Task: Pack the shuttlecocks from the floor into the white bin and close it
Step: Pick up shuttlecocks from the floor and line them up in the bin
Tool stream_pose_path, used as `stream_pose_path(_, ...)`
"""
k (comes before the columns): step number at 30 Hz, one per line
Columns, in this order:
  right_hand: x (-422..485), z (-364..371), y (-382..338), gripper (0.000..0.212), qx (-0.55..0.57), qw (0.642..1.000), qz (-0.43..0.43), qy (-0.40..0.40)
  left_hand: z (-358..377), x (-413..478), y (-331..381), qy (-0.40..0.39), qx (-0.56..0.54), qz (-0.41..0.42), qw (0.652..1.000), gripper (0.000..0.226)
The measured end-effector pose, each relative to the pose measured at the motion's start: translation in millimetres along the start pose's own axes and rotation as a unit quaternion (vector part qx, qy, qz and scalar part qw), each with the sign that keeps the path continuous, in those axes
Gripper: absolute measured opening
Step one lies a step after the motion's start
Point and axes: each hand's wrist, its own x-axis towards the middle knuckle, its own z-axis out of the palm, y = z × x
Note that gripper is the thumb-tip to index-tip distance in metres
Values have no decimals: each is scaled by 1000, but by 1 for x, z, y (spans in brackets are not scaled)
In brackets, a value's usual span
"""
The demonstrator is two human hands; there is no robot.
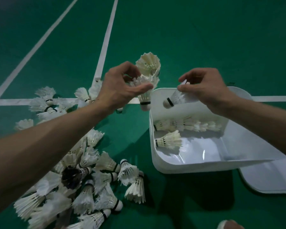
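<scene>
A pile of white feather shuttlecocks (92, 184) lies on the green floor at the lower left, with more (46, 103) further back. My left hand (120, 86) grips a nested stack of shuttlecocks (147, 75), cork end down, just left of the white bin (158, 156). My right hand (205, 86) pinches a single shuttlecock (173, 99) over the bin's far left corner, cork pointing down-left. Inside the bin lie a nested row of shuttlecocks (186, 125) along the far wall and one loose shuttlecock (169, 140).
The bin's white lid (267, 177) lies flat on the floor at the bin's right front. White court lines (106, 38) cross the green floor behind the pile. A shuttlecock tip (224, 224) shows at the bottom edge.
</scene>
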Motion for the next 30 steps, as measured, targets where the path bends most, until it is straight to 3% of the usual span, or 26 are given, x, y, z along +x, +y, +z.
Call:
stream_pose_path(7,-16,-51,45,19,-26,996,74,-47,60,9,25,-98,31,34,994,40)
stream_pose_path(11,-26,-61,75,25,-109,980,123,-114,87,6,25,-156,36,30,987,40)
stream_pose_path(14,-27,-62,95,20,-141,973,141,-115,94,8,20,-191,60,26,980,39)
stream_pose_path(22,-23,-50,124,16,-205,952,149,-171,102,20,12,-201,87,9,976,41)
stream_pose_path(30,-18,-24,137,21,-179,942,171,-226,106,23,13,-209,101,10,973,40)
